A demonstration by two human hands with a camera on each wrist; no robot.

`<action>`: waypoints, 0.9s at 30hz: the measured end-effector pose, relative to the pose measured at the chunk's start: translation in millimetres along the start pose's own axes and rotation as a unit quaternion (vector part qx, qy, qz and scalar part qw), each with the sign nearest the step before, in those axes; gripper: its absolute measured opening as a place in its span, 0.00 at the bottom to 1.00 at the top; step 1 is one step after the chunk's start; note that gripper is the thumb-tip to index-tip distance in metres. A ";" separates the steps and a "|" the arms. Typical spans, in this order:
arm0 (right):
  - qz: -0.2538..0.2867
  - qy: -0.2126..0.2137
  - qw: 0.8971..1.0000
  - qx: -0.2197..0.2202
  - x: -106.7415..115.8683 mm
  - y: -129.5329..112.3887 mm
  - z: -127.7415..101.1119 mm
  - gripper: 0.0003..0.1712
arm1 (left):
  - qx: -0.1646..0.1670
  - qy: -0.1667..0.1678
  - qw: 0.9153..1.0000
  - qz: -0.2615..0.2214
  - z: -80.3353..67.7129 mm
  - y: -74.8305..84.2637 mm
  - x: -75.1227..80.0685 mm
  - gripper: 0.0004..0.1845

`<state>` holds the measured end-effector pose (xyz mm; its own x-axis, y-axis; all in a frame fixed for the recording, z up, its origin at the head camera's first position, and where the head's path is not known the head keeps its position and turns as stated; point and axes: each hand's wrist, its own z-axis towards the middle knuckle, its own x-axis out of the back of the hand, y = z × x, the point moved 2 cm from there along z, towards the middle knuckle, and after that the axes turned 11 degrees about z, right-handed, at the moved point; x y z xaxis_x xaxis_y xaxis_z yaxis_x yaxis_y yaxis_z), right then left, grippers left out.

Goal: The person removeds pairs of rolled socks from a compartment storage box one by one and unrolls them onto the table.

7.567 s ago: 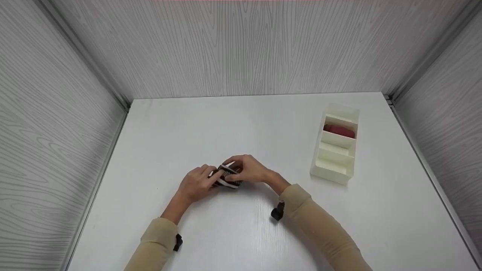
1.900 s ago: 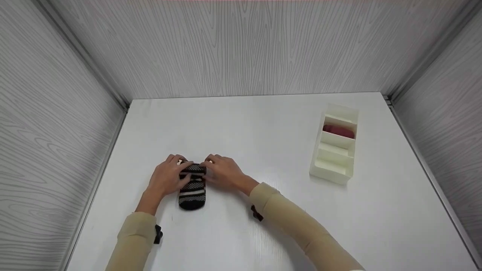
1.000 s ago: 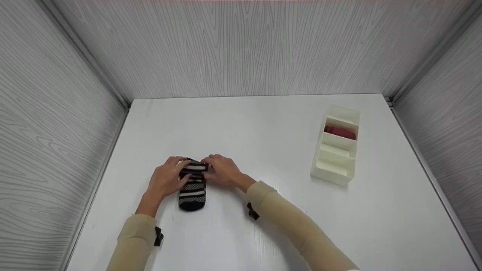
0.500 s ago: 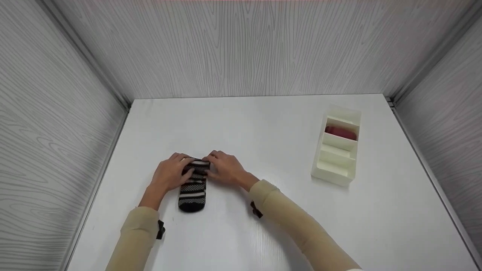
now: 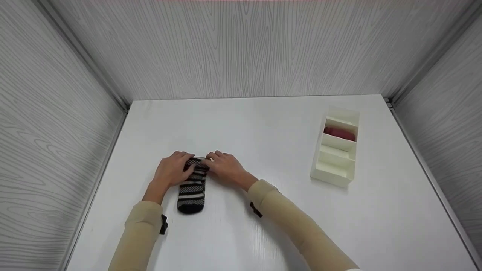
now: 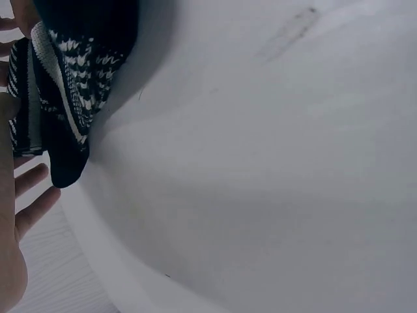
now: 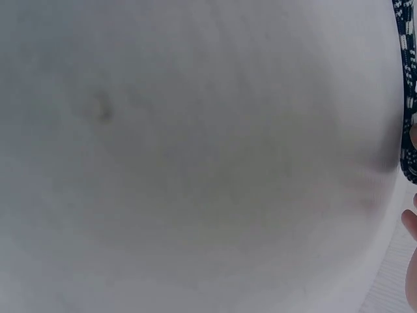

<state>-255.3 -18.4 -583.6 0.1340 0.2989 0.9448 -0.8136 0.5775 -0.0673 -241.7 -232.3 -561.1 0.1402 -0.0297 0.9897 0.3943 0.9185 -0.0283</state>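
A black-and-white striped sock [image 5: 191, 194] lies lengthwise on the white table, its black rounded end toward me. Its far part is raised and folded between my two hands. My left hand [image 5: 171, 170] grips the sock's far end from the left, its thumb across the fabric. From the right, my right hand [image 5: 227, 168] pinches the opposite edge. In the left wrist view the sock [image 6: 78, 78] shows layered folds beside the fingers [image 6: 36, 212]. Only a strip of the sock [image 7: 409, 85] and part of the right hand [image 7: 412, 274] enter the right wrist view.
A white divided box [image 5: 331, 177] stands at the right of the table [image 5: 256, 124]. One compartment holds a dark red folded cloth item [image 5: 340, 133]. Grey wood-grain panels [image 5: 241, 49] rise at the back and both sides.
The sock, bunched between my hands farther right at first, now lies stretched out toward me at the left. Over the last second my hands shift slightly at its far end, changing the fold.
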 end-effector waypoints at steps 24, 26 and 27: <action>0.064 -0.084 0.990 -0.094 5.4 15.2 18.6 0.19 | -0.016 0.161 0.983 0.082 -0.3 7.9 -6.7 0.17; 0.049 -0.070 0.993 -0.086 6.3 15.1 17.0 0.18 | -0.005 0.140 0.987 0.081 3.5 9.8 -6.6 0.16; 0.039 -0.056 0.995 -0.078 6.7 15.1 15.8 0.18 | 0.003 0.123 0.989 0.080 5.5 10.6 -6.2 0.16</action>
<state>-275.7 -19.7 -573.3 0.0031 0.2653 0.9642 -0.7197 0.6700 -0.1821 -243.4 -220.2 -566.7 0.4170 0.0211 0.9087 0.3442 0.9216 -0.1794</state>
